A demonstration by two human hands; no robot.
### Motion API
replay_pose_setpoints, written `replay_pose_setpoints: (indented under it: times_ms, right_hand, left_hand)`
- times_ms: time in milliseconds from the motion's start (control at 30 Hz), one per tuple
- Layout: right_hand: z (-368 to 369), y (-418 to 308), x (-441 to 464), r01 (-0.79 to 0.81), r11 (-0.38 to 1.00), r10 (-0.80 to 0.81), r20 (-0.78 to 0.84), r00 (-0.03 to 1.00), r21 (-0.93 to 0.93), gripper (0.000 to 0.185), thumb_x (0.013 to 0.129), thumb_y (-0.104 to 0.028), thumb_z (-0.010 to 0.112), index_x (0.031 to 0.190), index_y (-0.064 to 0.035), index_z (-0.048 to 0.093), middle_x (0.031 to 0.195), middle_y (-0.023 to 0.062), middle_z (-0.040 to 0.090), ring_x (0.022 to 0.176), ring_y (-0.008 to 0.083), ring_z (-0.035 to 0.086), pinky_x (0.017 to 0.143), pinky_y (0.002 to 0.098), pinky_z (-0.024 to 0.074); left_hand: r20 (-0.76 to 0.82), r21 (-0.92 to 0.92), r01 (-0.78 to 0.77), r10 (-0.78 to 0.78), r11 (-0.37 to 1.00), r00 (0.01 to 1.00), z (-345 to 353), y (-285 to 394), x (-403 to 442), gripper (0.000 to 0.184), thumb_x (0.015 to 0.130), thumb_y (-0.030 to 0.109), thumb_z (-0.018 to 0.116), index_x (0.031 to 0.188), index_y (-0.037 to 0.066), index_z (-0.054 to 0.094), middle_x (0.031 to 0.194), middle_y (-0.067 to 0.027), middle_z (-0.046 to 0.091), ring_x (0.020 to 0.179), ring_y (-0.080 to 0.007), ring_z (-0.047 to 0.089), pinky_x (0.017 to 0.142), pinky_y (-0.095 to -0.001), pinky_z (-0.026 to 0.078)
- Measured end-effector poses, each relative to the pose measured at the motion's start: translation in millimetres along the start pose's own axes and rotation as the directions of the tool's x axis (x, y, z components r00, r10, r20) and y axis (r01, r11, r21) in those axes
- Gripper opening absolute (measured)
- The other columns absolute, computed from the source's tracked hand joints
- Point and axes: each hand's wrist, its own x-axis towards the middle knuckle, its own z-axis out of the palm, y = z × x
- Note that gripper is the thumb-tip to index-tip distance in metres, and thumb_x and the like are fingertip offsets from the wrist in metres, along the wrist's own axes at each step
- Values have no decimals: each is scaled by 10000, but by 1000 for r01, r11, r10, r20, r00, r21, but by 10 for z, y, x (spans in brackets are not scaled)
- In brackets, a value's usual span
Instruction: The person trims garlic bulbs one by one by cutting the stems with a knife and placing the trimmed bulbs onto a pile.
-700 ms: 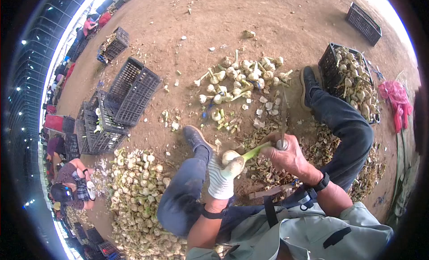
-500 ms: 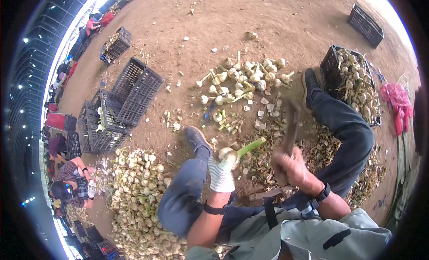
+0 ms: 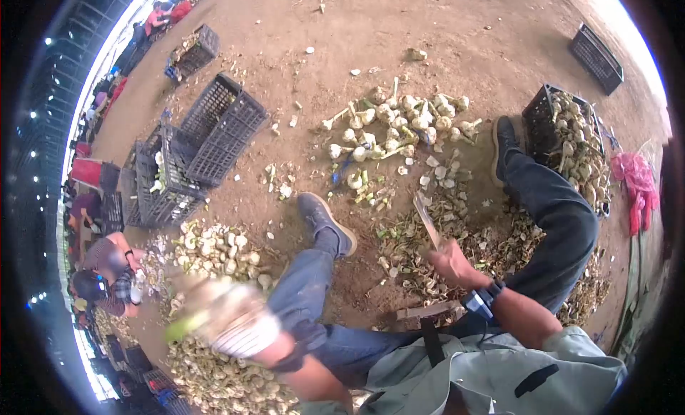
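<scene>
Head camera view: a dark gridded roof, dotted with lights, curves along the left of a long work area with a dirt floor. Near the floor's left edge, a co-worker in a striped top sits below stacked black crates; another crate stands toward the far left corner. Over a large garlic pile at near left, the gloved left hand blurs with motion, a green stalk at its fingers; how tightly they close cannot be told. Whole garlic with stems lies scattered mid-floor, beyond the feet. Right of center, the right hand grips a narrow blade above peelings, near a wooden piece. Beside the right shoe stands a crate heaped with garlic; beyond it, toward the far right corner, sits a black crate. Pink mesh lies by the right edge.
</scene>
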Motion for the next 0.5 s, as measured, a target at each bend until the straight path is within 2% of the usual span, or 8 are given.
replay_pose_setpoints:
  times_ms: [67, 133, 167, 200, 300, 367, 433, 500]
  right_hand:
    - [53, 49, 441, 58, 977, -72, -61, 996, -206, 499, 865, -451, 641, 620, -18, 615, 563, 59, 592, 436, 157, 538, 413, 320, 433]
    - [240, -91, 906, 101, 945, -152, -142, 978, -312, 550, 859, -479, 648, 663, 35, 642, 605, 123, 638, 487, 198, 594, 467, 371, 478]
    - [349, -132, 1206, 65, 896, -150, -162, 975, -438, 560, 855, -485, 656, 696, 51, 652, 622, 150, 646, 521, 219, 615, 502, 390, 492]
    - [452, -200, 1482, 25, 830, -150, -180, 972, -557, 572, 851, -492, 664, 729, 68, 662, 638, 177, 653, 555, 240, 637, 537, 410, 506]
    - [745, -429, 2235, 62, 836, -200, -197, 960, -546, 545, 821, -539, 682, 823, 5, 703, 721, 225, 665, 689, 372, 670, 640, 453, 520]
    - [912, -484, 2658, 80, 826, -233, -209, 950, -557, 529, 813, -528, 673, 874, -3, 705, 816, 241, 678, 803, 377, 682, 700, 462, 526]
    - [1093, -480, 2967, 15, 786, -264, -313, 912, -618, 572, 781, -560, 680, 914, -4, 703, 890, 240, 690, 863, 377, 683, 739, 463, 534]
    - [1063, -299, 3186, -101, 802, -70, -260, 963, -589, 563, 782, -534, 677, 965, -1, 696, 908, 222, 696, 819, 366, 684, 743, 449, 546]
  left_hand:
    - [13, -243, -306, 319, 920, 948, 89, 591, -35, 520, 874, 192, 655, 1346, 69, 474, 1134, -114, 628, 858, -123, 590, 611, -321, 556]
    - [-76, -167, -340, 332, 926, 940, -137, 652, -108, 505, 871, 180, 653, 1330, 63, 478, 1083, -90, 621, 843, -131, 582, 617, -310, 551]
    - [-163, -105, -343, 324, 933, 932, -268, 644, -143, 490, 868, 167, 651, 1314, 57, 481, 1031, -65, 614, 828, -139, 574, 622, -298, 545]
    - [-303, 51, -254, 257, 966, 918, -214, 467, -143, 411, 920, 280, 589, 1244, 45, 494, 961, -58, 580, 750, -151, 555, 587, -289, 523]
    - [-185, 152, -268, 294, 951, 938, -508, 361, -135, 459, 955, 419, 494, 1210, 38, 504, 914, -47, 609, 641, -142, 580, 666, -409, 554]
    - [-421, 415, -193, 376, 889, 826, -318, 158, 38, 694, 978, 613, 315, 1275, 3, 463, 971, -136, 606, 649, -216, 582, 505, -356, 531]
    - [-464, 400, -166, 356, 901, 811, -323, 96, 109, 703, 978, 615, 321, 1274, -4, 470, 957, -154, 624, 676, -245, 611, 500, -371, 534]
    - [-476, 269, -74, 200, 960, 856, -393, 64, 169, 655, 983, 575, 380, 1252, -7, 515, 897, -191, 664, 753, -311, 674, 506, -407, 545]
